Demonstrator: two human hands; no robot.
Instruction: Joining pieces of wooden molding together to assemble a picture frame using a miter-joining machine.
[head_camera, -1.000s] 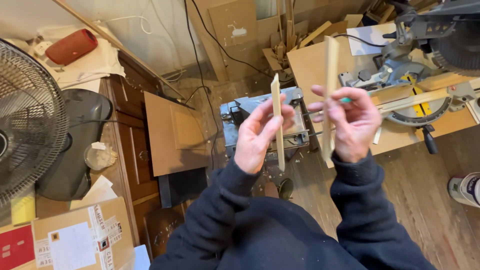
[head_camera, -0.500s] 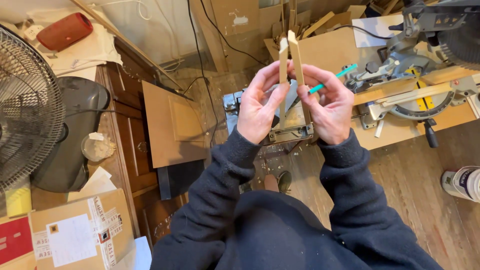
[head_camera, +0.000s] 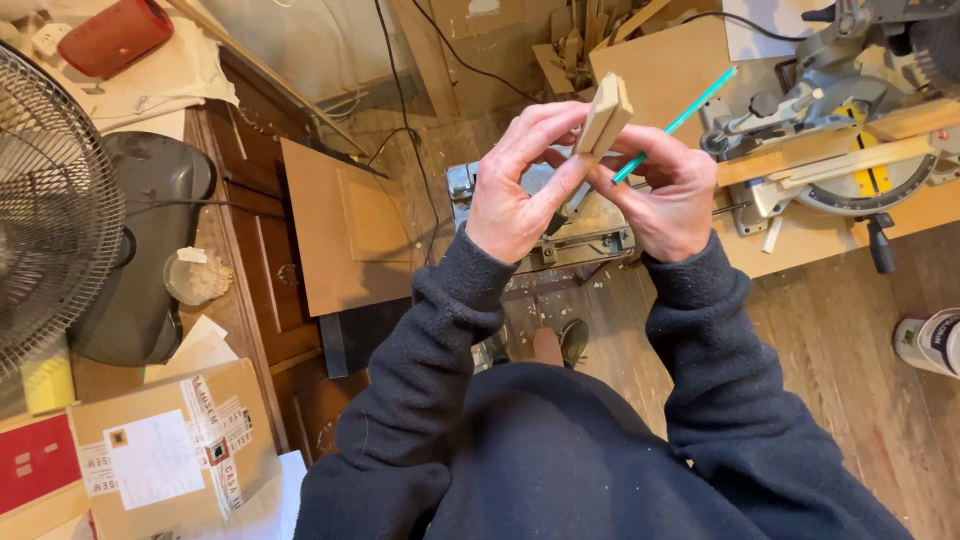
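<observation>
**Fingers pinch two wood strips face to face above the planer**

Head view, and the fingers (head_camera: 545, 125) of my left hand (head_camera: 515, 195) are curled shut around the near edges of two wood strips (head_camera: 606, 112), thumb on one side, fingertips over the top. My right hand (head_camera: 672, 195) closes on the same pair from the other side and also pins a green pencil (head_camera: 680, 122) between its fingers, the tip slanting up and away toward the miter saw (head_camera: 850, 110). I read the two-handed pinch as a way to keep the strips flush, ends aligned, so they can be compared or marked; the pencil stays tucked in the grip, ready to hand.

Everything sits relative to the small grey benchtop machine (head_camera: 560, 235) on the floor: the strips are held directly above it, the miter saw stands to its right on a plywood bench (head_camera: 800, 240), a loose brown panel (head_camera: 345, 235) leans just left of it, and the wire fan (head_camera: 50, 200) is well off to the left.

Against the frame a second ago: there the strips were apart, one upright in each hand. Half a second ago they had come together, standing tall. Now they are pressed as one pair and tilted end-on toward me, so only the short ends show.
</observation>
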